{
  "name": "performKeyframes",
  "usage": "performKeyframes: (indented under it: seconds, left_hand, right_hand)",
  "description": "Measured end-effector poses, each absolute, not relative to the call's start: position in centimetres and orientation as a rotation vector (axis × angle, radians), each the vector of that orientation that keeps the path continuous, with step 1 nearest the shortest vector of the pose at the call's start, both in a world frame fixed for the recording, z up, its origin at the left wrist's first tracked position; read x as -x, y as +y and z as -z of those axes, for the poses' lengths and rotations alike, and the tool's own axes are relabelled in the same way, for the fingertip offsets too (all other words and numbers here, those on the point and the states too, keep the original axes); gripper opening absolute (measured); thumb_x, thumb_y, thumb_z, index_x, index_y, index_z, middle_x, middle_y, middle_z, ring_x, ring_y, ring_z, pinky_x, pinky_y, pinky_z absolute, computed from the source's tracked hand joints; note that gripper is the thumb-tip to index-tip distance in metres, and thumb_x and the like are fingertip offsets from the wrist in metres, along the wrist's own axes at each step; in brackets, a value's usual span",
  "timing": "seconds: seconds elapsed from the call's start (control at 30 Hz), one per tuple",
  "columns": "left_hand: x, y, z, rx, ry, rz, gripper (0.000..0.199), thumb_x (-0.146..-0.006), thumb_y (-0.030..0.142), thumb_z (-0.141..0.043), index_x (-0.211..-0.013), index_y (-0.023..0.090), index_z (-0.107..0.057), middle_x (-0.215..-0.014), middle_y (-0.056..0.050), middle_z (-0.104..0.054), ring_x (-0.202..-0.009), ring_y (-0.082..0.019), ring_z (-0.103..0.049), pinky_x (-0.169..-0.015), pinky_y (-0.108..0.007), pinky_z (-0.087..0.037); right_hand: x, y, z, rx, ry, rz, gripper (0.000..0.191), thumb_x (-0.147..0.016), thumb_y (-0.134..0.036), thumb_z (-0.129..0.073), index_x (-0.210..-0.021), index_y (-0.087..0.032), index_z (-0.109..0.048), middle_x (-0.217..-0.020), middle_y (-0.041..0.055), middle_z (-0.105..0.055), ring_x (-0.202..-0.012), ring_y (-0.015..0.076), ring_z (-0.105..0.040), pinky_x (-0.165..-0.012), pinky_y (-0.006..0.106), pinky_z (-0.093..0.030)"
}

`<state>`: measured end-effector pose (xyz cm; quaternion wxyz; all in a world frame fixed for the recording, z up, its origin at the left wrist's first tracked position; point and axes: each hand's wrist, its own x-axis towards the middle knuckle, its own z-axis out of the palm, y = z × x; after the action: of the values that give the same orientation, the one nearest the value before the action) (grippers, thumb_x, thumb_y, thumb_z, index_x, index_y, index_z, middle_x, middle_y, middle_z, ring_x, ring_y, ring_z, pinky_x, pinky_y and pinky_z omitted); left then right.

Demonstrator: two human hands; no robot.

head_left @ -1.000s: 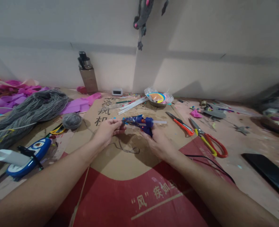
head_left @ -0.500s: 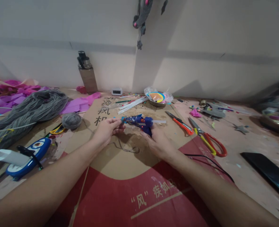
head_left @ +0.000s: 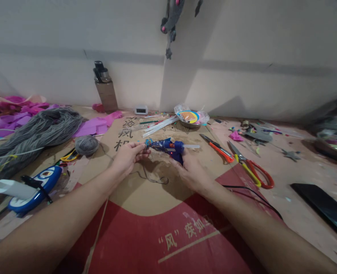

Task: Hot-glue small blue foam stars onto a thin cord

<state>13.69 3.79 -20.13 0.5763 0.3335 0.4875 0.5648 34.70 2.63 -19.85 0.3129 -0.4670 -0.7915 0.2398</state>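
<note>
My right hand is wrapped round the handle of a blue glue gun, which lies level with its nozzle towards the left. A clear glue stick sticks out of its back end. At the nozzle, my left hand pinches a small light-blue piece between thumb and fingertips; its shape is too small to make out. Grey yarn trails in a loose curl on the cardboard below the hands and runs towards a grey yarn ball.
Glue sticks and a bowl with packets lie behind. Right are a utility knife, scissors, a cable and a black phone. Left are grey yarn hanks and a blue-white object. A bottle stands by the wall.
The light-blue piece at my left fingertips shows a little more at the nozzle. Both hands and the glue gun have hardly moved.
</note>
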Motion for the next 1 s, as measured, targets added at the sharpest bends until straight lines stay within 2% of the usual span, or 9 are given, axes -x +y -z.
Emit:
performKeyframes:
  seconds: [0.2,0.57,0.8,1.0]
  left_hand:
    - [-13.67,3.81,20.07,-0.739,1.137,-1.325,0.005,-0.075,0.013,-0.066,-0.073,0.008,-0.065,-0.064,-0.008,-0.068,-0.054,-0.011,-0.063,-0.056,-0.020,-0.052]
    - [-13.52,3.94,20.20,-0.759,1.125,-1.302,0.007,-0.077,0.013,-0.063,-0.072,0.009,-0.066,-0.064,-0.007,-0.068,-0.054,-0.010,-0.062,-0.056,-0.019,-0.052]
    - [-13.41,3.96,20.54,-0.785,1.107,-1.289,0.009,-0.076,0.018,-0.067,-0.074,0.009,-0.066,-0.065,-0.008,-0.069,-0.054,-0.010,-0.063,-0.057,-0.019,-0.052]
    - [-13.54,3.91,20.30,-0.766,1.119,-1.299,0.008,-0.078,0.014,-0.063,-0.073,0.008,-0.065,-0.064,-0.008,-0.068,-0.053,-0.010,-0.063,-0.055,-0.019,-0.052]
  right_hand:
    - [-34.71,2.54,19.61,1.244,-2.086,-0.629,0.033,-0.089,-0.032,-0.046,-0.117,-0.016,-0.050,-0.102,0.0144,-0.067,-0.091,0.0270,-0.063,-0.079,0.040,-0.049]
    - [-34.82,2.81,20.09,1.239,-2.090,-0.632,0.037,-0.088,-0.034,-0.046,-0.121,-0.015,-0.048,-0.106,0.0154,-0.066,-0.098,0.0288,-0.062,-0.082,0.043,-0.048]
    - [-34.76,2.65,19.74,1.262,-2.092,-0.626,0.038,-0.088,-0.034,-0.045,-0.121,-0.014,-0.049,-0.105,0.0164,-0.066,-0.095,0.0290,-0.062,-0.081,0.043,-0.049]
    - [-34.82,2.77,19.94,1.261,-2.092,-0.651,0.040,-0.089,-0.035,-0.045,-0.123,-0.014,-0.047,-0.108,0.0164,-0.065,-0.100,0.0291,-0.061,-0.085,0.044,-0.047]
